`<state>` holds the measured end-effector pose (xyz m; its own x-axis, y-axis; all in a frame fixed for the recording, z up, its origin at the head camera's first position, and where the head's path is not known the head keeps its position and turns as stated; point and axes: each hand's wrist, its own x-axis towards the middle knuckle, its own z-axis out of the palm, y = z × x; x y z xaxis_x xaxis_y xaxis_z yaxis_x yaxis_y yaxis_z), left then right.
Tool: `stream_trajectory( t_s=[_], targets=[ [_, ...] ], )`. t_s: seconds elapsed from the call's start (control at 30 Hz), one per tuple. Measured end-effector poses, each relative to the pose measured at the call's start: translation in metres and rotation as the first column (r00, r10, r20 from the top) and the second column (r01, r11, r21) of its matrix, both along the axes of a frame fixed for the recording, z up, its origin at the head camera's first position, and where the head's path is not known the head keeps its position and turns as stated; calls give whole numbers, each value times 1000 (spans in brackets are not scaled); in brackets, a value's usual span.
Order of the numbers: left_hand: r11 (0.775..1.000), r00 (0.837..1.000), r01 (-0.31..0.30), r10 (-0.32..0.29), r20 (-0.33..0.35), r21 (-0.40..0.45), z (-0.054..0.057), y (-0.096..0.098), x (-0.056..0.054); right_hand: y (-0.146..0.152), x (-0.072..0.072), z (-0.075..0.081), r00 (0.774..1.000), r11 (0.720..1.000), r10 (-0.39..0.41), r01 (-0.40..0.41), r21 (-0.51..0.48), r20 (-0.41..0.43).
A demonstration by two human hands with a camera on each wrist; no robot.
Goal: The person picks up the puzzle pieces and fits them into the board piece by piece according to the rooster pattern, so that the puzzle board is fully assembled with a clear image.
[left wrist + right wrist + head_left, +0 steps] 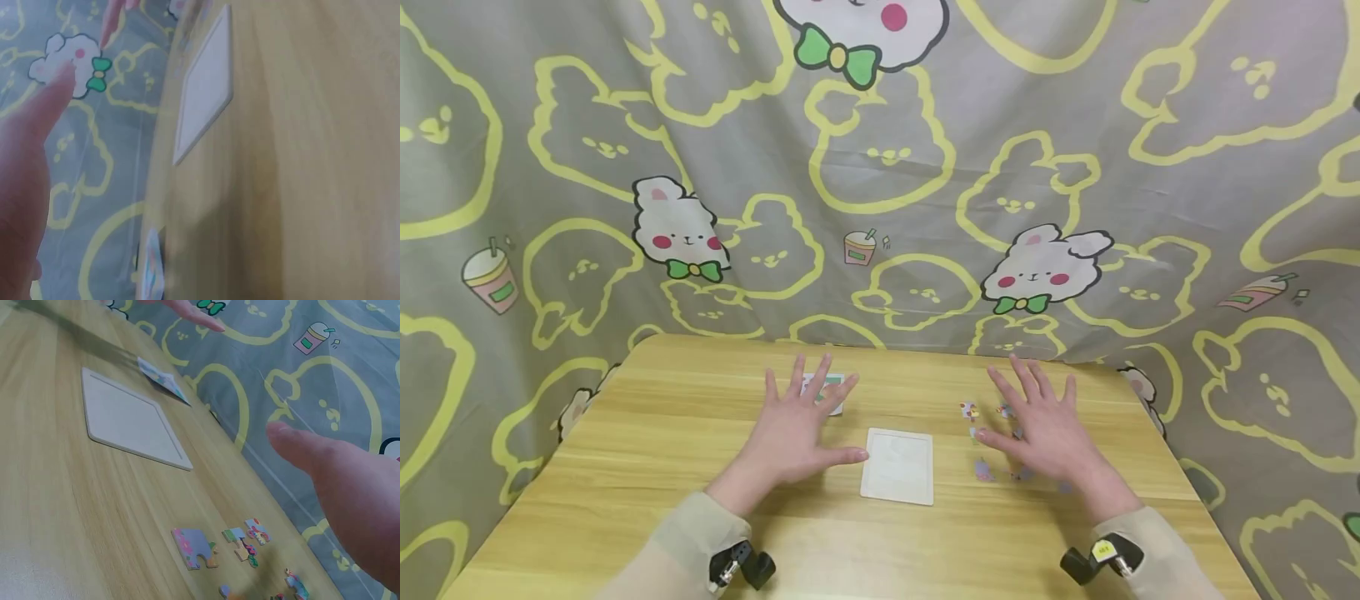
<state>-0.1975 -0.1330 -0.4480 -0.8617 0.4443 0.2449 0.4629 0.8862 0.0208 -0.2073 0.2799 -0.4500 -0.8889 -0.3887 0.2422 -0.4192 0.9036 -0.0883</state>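
Both hands hover above the table with fingers spread, and neither holds anything. The left hand [790,433] is over the left side, its fingers partly covering a small printed picture card [832,392]. Between the hands lies a white puzzle tray [897,467] with a raised rim and a bare inside; the left thumb's tip overlaps its left edge in the head view. Over the right side is the right hand [1051,429], above several loose jigsaw puzzle pieces [195,547], some hidden beneath it. In the right wrist view the pieces lie scattered and apart.
The wooden table [625,467] reaches back to a grey curtain [895,150] with yellow outlines and white cartoon animals, which also hangs along both sides. Each wrist carries a black camera mount [741,567] over a light sleeve.
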Motion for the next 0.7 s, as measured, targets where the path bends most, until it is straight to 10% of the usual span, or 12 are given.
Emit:
stream_trajectory(
  t_s=[0.7],
  targets=[
    [999,997,46,-46,64,8,-31,17,22,-5,-15,-20,995,992,82,-77,-100,51]
  ],
)
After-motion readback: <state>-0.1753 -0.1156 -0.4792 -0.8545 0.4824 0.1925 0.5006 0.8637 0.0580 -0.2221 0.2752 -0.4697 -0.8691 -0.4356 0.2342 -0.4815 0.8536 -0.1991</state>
